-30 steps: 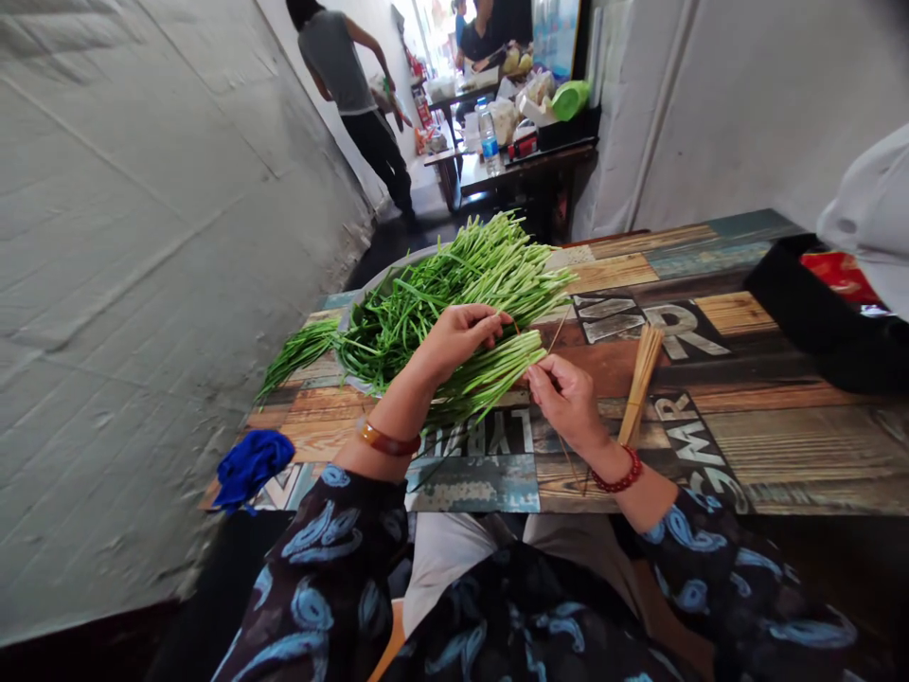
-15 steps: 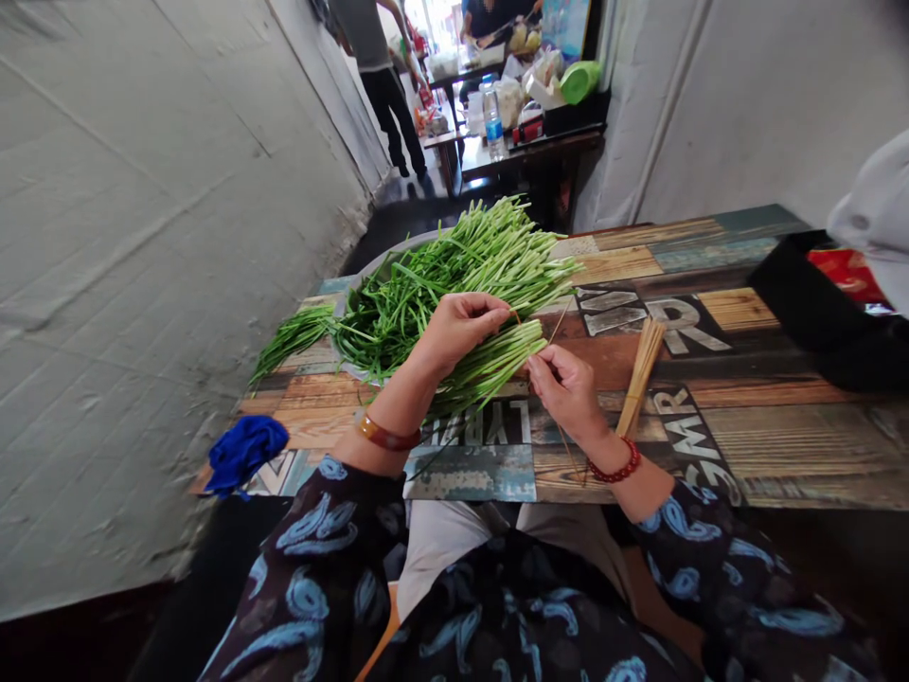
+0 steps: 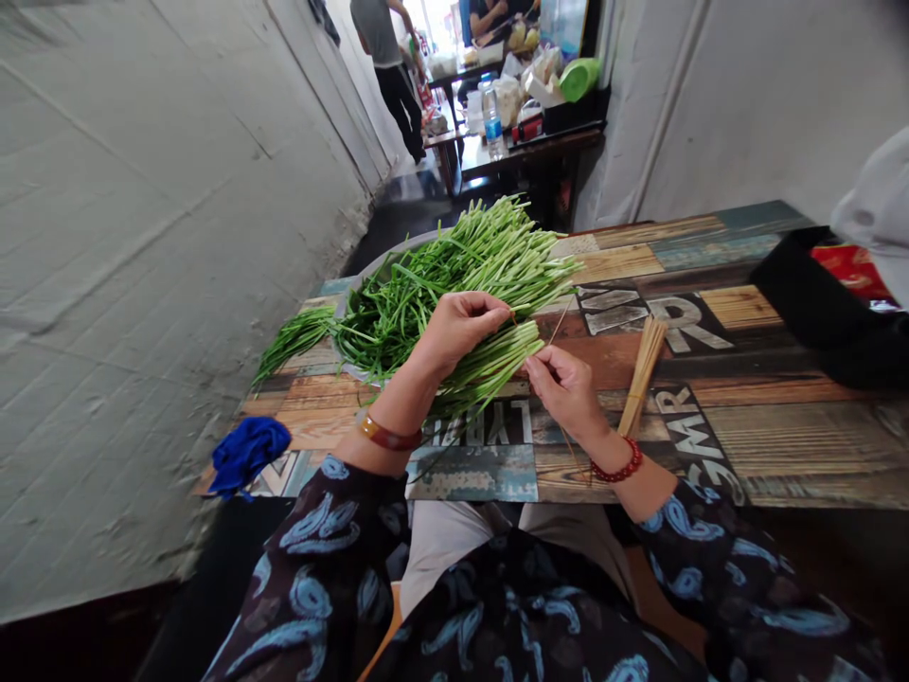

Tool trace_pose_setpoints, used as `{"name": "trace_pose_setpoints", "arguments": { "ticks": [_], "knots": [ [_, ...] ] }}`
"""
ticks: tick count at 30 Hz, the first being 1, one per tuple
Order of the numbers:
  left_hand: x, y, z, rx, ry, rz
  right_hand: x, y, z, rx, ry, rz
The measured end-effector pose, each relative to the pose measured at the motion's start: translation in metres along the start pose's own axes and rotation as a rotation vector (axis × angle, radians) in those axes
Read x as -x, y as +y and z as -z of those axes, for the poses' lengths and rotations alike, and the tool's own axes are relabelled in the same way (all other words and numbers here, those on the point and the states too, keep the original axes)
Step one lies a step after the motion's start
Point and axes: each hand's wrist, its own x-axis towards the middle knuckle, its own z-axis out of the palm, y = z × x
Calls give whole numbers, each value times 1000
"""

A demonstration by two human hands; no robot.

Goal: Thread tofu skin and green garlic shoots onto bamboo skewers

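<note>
Long green stalks with pale ends [image 3: 490, 256] lie heaped in and over a grey basin [image 3: 347, 301]. In front of the heap is a smaller bunch [image 3: 490, 365]. My left hand [image 3: 465, 327] reaches over that bunch, thumb and forefinger pinched on a thin brown strand at its far side. My right hand [image 3: 566, 381] is pinched at the near side of the pale ends; what its fingertips grip is too small to make out. A bundle of thin sticks [image 3: 643, 369] lies right of my right hand on the patterned table [image 3: 795, 436].
A blue cloth [image 3: 247, 455] lies at the table's left edge. At the right are a black container [image 3: 799, 303] and a white object [image 3: 881, 208]. Beyond the table, a person [image 3: 394, 76] stands near another table bearing a water bottle [image 3: 491, 121].
Both hands have barely moved and keep their pinches. The standing person in the background has shifted a little.
</note>
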Motion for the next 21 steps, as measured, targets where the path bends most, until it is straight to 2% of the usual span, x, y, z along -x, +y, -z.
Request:
{"name": "trace_pose_setpoints", "arguments": {
  "ticks": [13,21],
  "knots": [
    [0,-1,0,60,6,-4,0,-4,0,31,15,26],
    [1,-2,0,14,28,-32,0,-5,0,37,12,5]
  ]
}}
